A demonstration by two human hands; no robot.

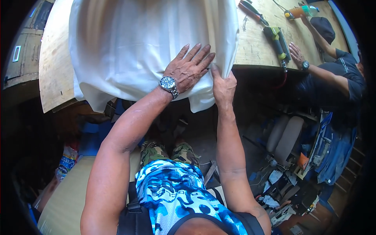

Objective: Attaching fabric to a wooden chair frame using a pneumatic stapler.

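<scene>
A large sheet of smooth white material [133,58], perhaps vinyl or leatherette, is draped over the wooden workbench [58,55], its loose edge hanging past the near side in folds. My left hand [188,70], with a metal watch on the wrist, lies flat on the sheet with fingers spread. Just to its right, my right hand [224,88] pinches the sheet's right-hand edge, thumb on top; its fingertips are partly hidden by the fold. What lies under the sheet is hidden.
On the bench's right side lie a green and black staple gun [277,45] with a hose, pliers [253,12] and a bottle [301,12] of orange liquid. A co-worker's hand [297,54] rests near the staple gun. Below right are a grey seat cushion [289,137] and clutter.
</scene>
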